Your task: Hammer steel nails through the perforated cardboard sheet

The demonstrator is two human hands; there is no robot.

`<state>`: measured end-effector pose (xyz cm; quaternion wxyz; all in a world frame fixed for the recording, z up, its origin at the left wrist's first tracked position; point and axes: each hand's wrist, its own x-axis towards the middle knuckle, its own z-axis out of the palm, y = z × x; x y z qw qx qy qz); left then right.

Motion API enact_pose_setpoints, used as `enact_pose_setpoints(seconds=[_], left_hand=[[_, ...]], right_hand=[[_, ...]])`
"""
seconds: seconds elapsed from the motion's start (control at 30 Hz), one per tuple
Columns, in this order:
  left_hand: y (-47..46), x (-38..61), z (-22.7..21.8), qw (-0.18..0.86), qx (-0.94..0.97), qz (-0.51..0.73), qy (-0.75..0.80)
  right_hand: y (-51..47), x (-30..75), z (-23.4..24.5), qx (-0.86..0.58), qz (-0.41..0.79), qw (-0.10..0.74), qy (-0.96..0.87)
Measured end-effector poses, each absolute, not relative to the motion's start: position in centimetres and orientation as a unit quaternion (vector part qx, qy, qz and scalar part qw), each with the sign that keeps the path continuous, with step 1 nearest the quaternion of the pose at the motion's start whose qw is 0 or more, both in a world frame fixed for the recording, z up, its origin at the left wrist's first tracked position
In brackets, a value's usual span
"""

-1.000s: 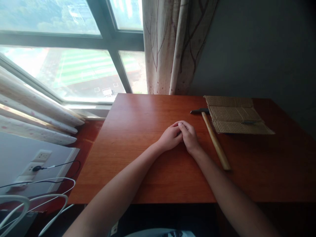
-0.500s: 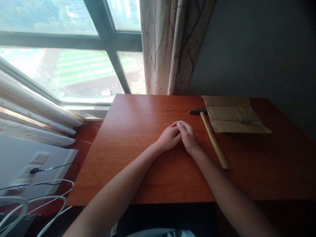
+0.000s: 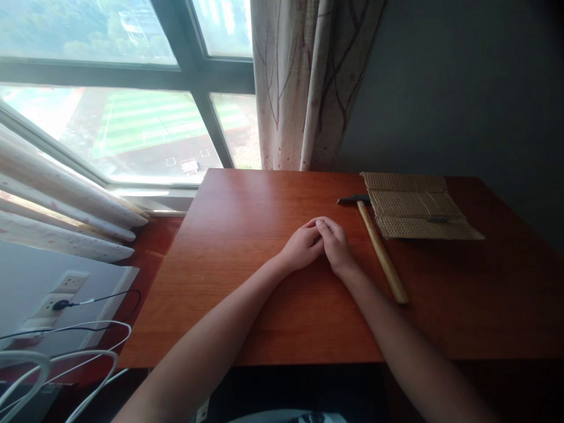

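Observation:
My left hand (image 3: 302, 245) and my right hand (image 3: 336, 242) rest together on the wooden table, clasped with the fingers folded against each other. The right thumb lies over the left fingers, and no object shows between them. Just right of my right hand is a hammer (image 3: 382, 252), untouched, its pale wooden handle slanting toward me. Part of its dark metal head lies against or under the edge of a creased cardboard sheet (image 3: 408, 202). On the cardboard sits a small cluster of thin metal pieces, perhaps nails (image 3: 438, 220).
The reddish-brown table (image 3: 211, 282) has its front edge close to my body. A window (image 3: 154, 123) and curtains (image 3: 282, 88) stand behind it. At the lower left are a wall socket (image 3: 48, 305) with a black plug and looping white cables (image 3: 101, 352).

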<state>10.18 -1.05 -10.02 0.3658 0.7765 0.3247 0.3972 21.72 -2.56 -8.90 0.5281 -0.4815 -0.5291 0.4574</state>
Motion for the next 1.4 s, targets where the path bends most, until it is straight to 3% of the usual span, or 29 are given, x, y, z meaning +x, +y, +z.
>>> enact_pose_setpoints(seconds=[1.4], left_hand=[[-1.04,10.16,-9.98,0.367,0.775,0.393,0.331]], right_hand=[[-2.60,21.73,-8.70,-0.482,0.453,0.524,-0.536]])
